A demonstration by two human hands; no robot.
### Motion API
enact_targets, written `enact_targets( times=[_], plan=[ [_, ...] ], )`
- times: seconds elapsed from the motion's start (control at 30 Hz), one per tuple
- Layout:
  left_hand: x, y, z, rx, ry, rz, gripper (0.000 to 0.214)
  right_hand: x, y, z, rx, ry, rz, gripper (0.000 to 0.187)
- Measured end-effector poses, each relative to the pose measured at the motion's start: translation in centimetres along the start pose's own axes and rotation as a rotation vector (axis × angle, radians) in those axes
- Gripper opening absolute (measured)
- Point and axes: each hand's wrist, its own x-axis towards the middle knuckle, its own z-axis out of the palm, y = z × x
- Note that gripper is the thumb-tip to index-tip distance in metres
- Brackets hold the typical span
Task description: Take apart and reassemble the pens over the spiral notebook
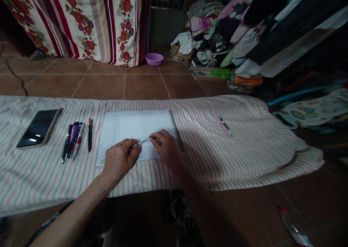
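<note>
Over a spiral notebook (136, 122) with a mostly white page, my two hands grip a slim pen from either end. My left hand (119, 155) is closed round its dark end. A pale, thin stretch of the pen (144, 141) shows between the hands, and I cannot tell whether it is in one piece. My right hand (166, 147) pinches the other tip between thumb and fingers. To the left of the notebook lie a black pen with an orange end (89, 136) and a bunch of several pens (72, 140). A pink pen (223, 124) rests to the right.
A phone (39, 128) lies screen up at the left of the striped cloth (244, 141). Beyond the cloth are a tiled floor (144, 85), a purple basin (154, 59), a floral curtain (100, 25) and heaped clothes (231, 25). A bottle-like object (293, 227) lies on the floor at lower right.
</note>
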Motion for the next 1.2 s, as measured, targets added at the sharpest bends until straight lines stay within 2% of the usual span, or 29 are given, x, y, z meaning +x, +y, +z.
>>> enact_targets(
  times=[0.87, 1.2],
  plan=[
    [0.09, 0.12, 0.29, 0.055, -0.013, 0.0, 0.027, -0.12, 0.2, 0.38, -0.08, -0.024, -0.089, 0.013],
    [-0.04, 0.28, 0.18, 0.088, -0.026, -0.009, 0.029, -0.29, 0.22, 0.6, -0.197, -0.065, -0.127, 0.014]
  ],
)
